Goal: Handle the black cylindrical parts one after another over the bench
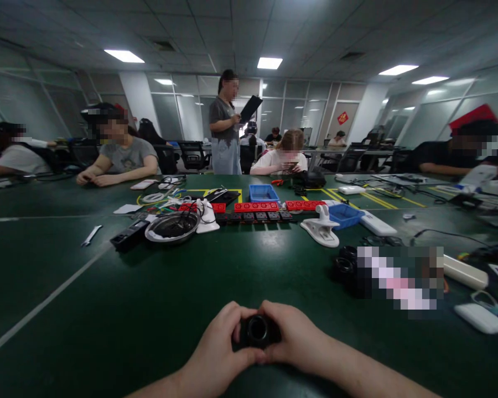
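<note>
A small black ring-shaped part (257,330) with a round hole in its middle sits between my two hands near the table's front edge. My left hand (219,345) curls round its left side with thumb and fingers closed on it. My right hand (295,338) grips its right side the same way. Both forearms come in from the bottom of the view. Beyond my right hand lie more black ring parts (345,264) on the green table (149,309).
Across the table are a metal bowl (172,228), a row of red and black power strips (257,211), blue trays (263,193), a white clamp (321,226) and white adapters (480,318). Several people sit around; one stands at the back with a tablet.
</note>
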### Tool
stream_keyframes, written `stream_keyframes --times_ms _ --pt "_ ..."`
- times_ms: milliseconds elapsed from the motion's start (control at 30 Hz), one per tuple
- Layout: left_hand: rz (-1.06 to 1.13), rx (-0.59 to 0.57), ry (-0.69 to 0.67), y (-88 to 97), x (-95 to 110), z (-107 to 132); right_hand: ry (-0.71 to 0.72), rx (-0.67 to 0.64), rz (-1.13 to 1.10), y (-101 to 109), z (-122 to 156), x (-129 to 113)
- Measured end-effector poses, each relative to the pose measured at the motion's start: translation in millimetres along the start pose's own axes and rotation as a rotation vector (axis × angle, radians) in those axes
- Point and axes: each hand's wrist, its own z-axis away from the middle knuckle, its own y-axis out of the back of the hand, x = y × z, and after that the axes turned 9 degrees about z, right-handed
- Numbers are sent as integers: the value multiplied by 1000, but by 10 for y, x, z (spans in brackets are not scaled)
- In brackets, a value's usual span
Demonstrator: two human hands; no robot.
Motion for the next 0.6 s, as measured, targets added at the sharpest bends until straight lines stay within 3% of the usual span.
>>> stream_keyframes --times_ms 133,267,500,600 --pt "-2 33 23 -10 14 12 -58 107 102 -112 5 -71" --pt "-4 7 -13 8 -20 9 -2 143 69 -132 18 -65" --pt "18 -115 -151 74 -67 -29 98 -39 -147 47 50 38" --pt "19 -126 -149 77 -75 -39 92 -35 -180 38 33 76"
